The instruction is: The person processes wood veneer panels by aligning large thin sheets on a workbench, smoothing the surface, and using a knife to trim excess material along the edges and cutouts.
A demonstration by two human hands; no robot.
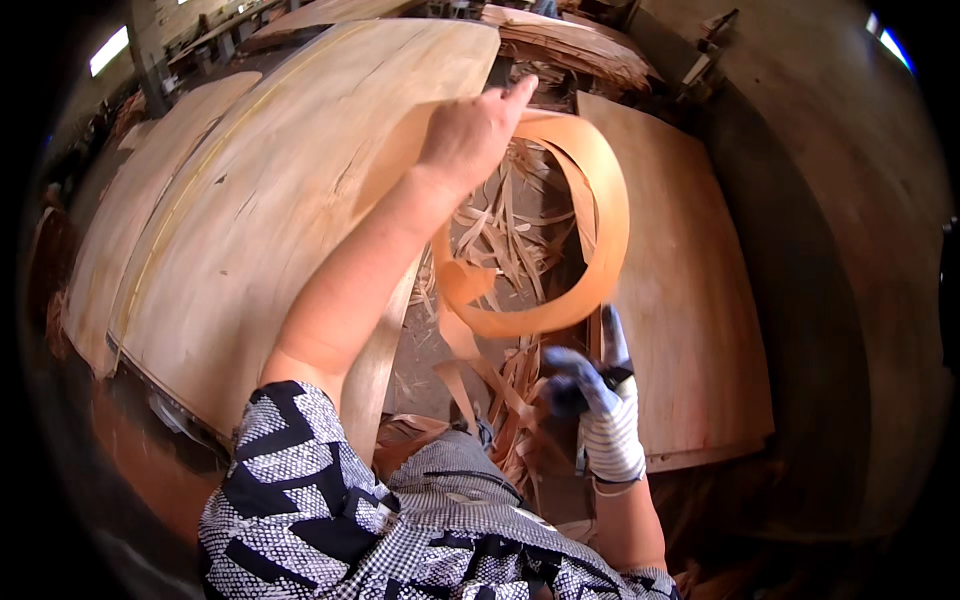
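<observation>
My bare left hand (470, 135) is pinching the upper end of a long curling orange-brown wood veneer strip (600, 240), which is looping down towards my gloved right hand (595, 385), closing on its lower end. Large pale plywood sheets (270, 200) are lying either side, veneer scraps (500, 230) beneath.

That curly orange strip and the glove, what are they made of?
The curly strip, held up by the bare left hand, looks like thin wood veneer: pale orange, matte, bending in a loop without breaking. The glove on the right hand seems knitted fabric with a bluish, probably rubbery coating on the fingers.
</observation>
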